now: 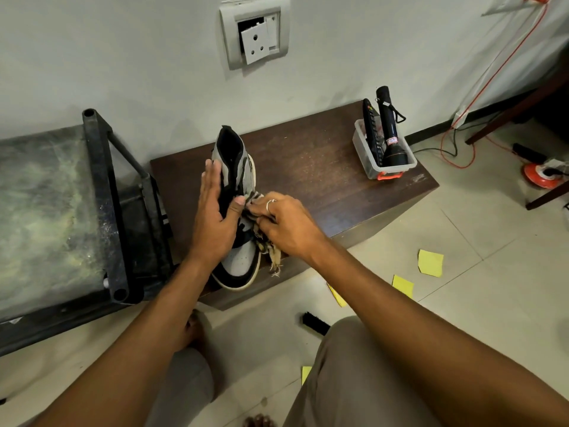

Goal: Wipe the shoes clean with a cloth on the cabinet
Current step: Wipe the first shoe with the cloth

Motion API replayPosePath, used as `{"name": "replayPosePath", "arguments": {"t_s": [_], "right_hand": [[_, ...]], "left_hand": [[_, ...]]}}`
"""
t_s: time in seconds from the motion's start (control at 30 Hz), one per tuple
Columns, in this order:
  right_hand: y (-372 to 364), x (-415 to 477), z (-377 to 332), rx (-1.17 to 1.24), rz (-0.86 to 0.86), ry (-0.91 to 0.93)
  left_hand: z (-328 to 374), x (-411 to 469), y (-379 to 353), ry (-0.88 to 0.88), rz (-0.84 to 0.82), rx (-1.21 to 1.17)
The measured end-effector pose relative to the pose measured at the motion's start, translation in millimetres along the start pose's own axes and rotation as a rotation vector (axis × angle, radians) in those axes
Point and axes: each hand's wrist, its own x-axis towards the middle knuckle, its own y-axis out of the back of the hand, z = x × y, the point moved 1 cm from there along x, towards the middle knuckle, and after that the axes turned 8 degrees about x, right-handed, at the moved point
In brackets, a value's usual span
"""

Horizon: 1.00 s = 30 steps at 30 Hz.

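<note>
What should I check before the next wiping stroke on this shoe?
1. Shoe on cabinet: ok, standing on its sole.
2. Toe away from the cabinet's front edge: not ok, it sits at the edge.
3. Left hand steadying shoe: ok, straight fingers flat on its side.
4. Right hand grip on cloth: ok, fingers curled round it.
5. Cloth against shoe: ok, touching.
6. Second shoe ready: cannot tell, none in view.
</note>
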Motion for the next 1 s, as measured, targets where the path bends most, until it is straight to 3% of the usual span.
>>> {"name": "replayPosePath", "arguments": {"t_s": [0.07,0.2,0.27,0.37,0.53,0.6,0.73,0.83,1.0], "right_hand": [[12,4,0,0.039,-0.045,-0.037],[14,25,-1,0.115,0.24,-0.028],[-6,33,-5,0.123,0.263,-0.027],[-22,33,2,-0.012,0.211,-0.018],[-1,17,15,-0.246,-0.093,0.057],[14,22,12,-0.118,-0.144,-0.015],[14,28,4,0.168,0.117,-0.163],[-9,20,0,0.26,0.191,-0.224],[-13,-18,8,0.358,0.087,-0.323]], "left_hand": [[1,0,1,0.002,0.001,0.0],[-2,2,0,0.013,-0.011,-0.036],[-2,2,0,0.018,0.0,-0.052],[-2,2,-2,0.011,0.007,-0.058],[-5,2,-3,0.009,0.007,-0.06],[-5,2,-3,0.012,0.008,-0.059],[-3,2,-3,0.015,0.013,-0.052],[-3,1,-3,0.015,0.016,-0.062],[-3,1,-4,0.002,0.03,-0.051]]}}
